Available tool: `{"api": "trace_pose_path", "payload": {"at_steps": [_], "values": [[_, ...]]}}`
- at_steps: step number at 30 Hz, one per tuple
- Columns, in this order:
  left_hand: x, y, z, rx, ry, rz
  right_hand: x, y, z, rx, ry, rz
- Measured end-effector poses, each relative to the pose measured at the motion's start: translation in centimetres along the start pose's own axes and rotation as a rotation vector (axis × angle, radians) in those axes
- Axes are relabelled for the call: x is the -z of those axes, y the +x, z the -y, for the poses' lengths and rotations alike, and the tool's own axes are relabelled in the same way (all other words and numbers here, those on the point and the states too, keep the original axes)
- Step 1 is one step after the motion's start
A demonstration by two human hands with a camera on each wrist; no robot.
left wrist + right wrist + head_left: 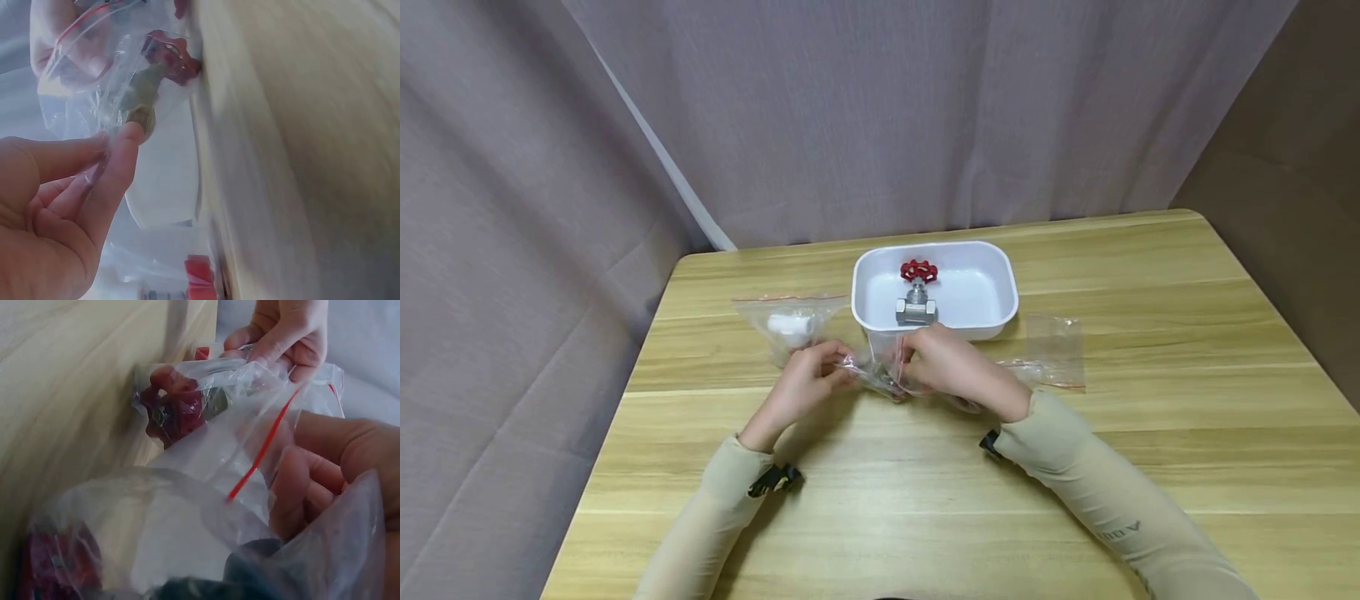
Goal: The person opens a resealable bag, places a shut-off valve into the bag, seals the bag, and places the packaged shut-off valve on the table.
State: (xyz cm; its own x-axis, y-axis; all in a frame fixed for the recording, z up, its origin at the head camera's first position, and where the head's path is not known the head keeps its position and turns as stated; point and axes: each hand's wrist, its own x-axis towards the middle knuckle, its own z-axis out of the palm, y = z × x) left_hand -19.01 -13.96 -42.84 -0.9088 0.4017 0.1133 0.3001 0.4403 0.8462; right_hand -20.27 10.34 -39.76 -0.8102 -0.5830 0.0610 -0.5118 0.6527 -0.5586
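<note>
Between both hands is a clear zip bag (880, 381) with a red zip line, holding a valve (142, 119) with a brass-coloured end and red handwheel. My left hand (808, 375) pinches the bag's plastic beside the valve's end, thumb against fingers. At the zip-line edge, my right hand (940, 362) grips the bag with curled fingers. In the right wrist view the red handwheel (175, 403) hangs low inside the plastic. Just behind the hands, a white tray (977, 323) contains a metal valve (916, 310) with a red handwheel, lying bare.
Left of the tray stands a zip bag (752, 310) with a white fitting (792, 325) inside. Another clear bag (1056, 354) lies to the right, partly behind the right arm. A bag with red and dark parts (62, 559) fills the right wrist view's foreground. Curtains enclose the table (880, 517).
</note>
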Motion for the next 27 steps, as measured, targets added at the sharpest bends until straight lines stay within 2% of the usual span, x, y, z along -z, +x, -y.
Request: {"api": "trace_pose_path", "payload": {"at_steps": [4,8,12,16,19,25,27], "values": [[0.1,0.0,-0.3,0.022,-0.011,0.002,0.0,0.0,-0.2,0.008,0.048,0.033],[0.1,0.3,-0.6,0.071,-0.083,0.026,0.1,-0.1,-0.8,0.060,0.077,0.057],[0.1,0.5,-0.8,0.105,-0.170,0.083,0.3,-0.1,-1.0,0.074,0.041,0.102],[-0.2,0.5,-1.0,0.103,-0.230,0.132,0.1,0.0,-0.5,0.054,0.006,0.108],[-0.6,0.6,-1.1,0.070,-0.206,0.133,-0.3,0.1,-0.3,0.039,-0.013,0.089],[-1.0,0.6,-1.3,-0.049,-0.002,0.045,-0.5,0.0,-0.4,0.085,-0.030,0.060],[-0.8,0.5,-1.3,-0.061,0.035,0.024,-0.4,-0.1,-0.6,0.120,-0.032,0.057]]}}
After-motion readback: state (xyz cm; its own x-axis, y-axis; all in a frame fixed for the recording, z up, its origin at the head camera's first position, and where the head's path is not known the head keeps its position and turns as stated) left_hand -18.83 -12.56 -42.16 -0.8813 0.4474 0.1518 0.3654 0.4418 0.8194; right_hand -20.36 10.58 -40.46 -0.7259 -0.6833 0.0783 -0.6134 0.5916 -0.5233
